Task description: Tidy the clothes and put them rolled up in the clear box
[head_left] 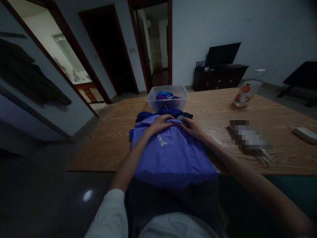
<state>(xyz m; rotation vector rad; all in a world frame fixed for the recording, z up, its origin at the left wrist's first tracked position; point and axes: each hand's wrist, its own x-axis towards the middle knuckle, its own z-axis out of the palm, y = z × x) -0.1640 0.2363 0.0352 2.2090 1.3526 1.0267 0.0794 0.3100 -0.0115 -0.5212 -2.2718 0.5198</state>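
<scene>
Head view: left hand (161, 123) and right hand (192, 128) are pinching the far edge of the purple garment (170, 162), which is lying on the wooden table (104, 145) and overhanging its near side. Cloth is likely handling light and soft, gathered edge offering best hold; pale lettering (162, 143) is showing, unreadable.

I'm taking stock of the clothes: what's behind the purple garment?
Behind the purple garment are bunched dark blue cloth and a clear plastic box holding blue and purple fabric. Anything the garment covers can't be seen.
</scene>
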